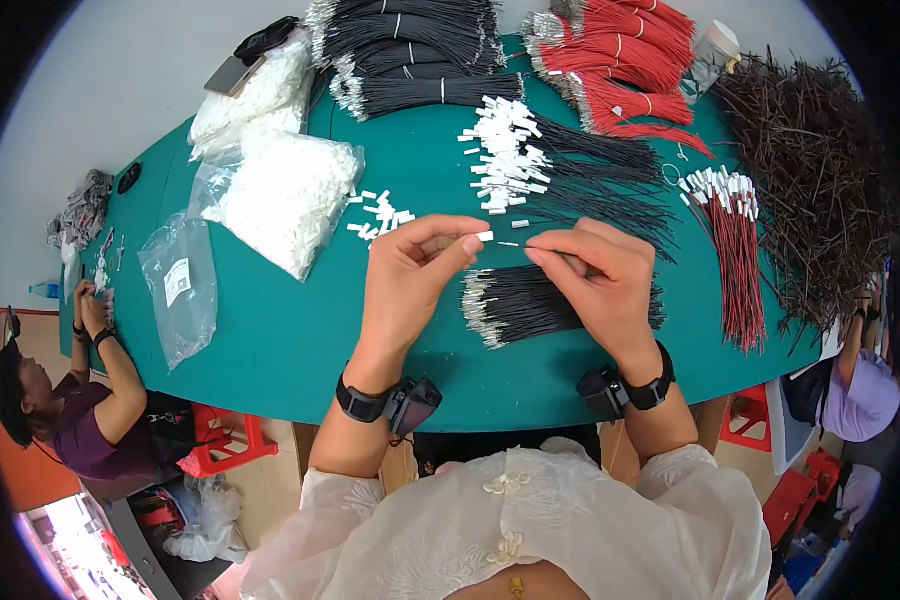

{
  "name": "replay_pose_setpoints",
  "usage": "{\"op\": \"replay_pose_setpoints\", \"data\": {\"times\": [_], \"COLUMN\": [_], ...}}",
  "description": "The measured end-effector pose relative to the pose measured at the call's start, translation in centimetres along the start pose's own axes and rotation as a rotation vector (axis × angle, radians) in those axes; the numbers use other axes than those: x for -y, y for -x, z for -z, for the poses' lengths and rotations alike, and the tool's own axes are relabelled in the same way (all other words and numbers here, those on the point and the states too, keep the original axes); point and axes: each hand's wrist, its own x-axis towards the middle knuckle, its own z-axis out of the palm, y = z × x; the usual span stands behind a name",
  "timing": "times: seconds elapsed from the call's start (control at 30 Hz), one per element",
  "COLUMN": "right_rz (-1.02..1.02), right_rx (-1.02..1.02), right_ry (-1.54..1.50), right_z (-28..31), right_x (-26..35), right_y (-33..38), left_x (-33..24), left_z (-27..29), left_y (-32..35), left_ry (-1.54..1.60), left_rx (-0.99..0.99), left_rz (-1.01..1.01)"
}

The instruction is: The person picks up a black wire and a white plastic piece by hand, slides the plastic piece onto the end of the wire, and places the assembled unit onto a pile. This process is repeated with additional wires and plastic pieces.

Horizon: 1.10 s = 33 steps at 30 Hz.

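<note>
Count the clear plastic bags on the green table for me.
3, maybe more hidden. One nearly empty clear plastic bag lies at the left; one clear bag full of white connector housings sits beside it; another filled clear bag lies behind, under a dark phone.

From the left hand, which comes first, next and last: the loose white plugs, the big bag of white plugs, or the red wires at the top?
In the head view, from the left hand:
1. Loose white plugs, just above the hand.
2. Big bag of white plugs, farther to its left.
3. Red wires, far up at the right.
</note>
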Motion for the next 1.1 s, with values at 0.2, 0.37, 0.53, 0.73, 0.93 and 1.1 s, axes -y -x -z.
{"op": "replay_pose_setpoints", "data": {"times": [0.2, 0.37, 0.53, 0.73, 0.93, 1.1], "right_rz": [0.026, 0.003, -0.007, -0.012, -0.01, -0.019], "right_rx": [-0.01, -0.021, -0.003, -0.003, -0.015, -0.029], "right_ry": [0.031, 0.011, 0.016, 0.014, 0.004, 0.0], "right_z": [-0.19, -0.29, -0.28, -0.24, -0.34, -0.29], "right_x": [-0.22, -0.09, -0.02, -0.19, 0.05, -0.03], "right_y": [0.06, 0.09, 0.19, 0.22, 0.04, 0.12], "left_x": [-0.01, 0.02, -0.03, 0.05, 0.36, 0.49], "left_z": [-0.11, -0.3, -0.14, -0.1, 0.18, -0.23], "left_y": [0.09, 0.02, 0.18, 0.14, 0.08, 0.02], "left_ry": [-0.006, -0.017, 0.006, -0.02, -0.021, 0.029], "left_rx": [0.004, 0.004, 0.017, 0.022, 0.019, 0.015], "left_rz": [0.013, -0.051, -0.003, 0.001, -0.025, -0.025]}}
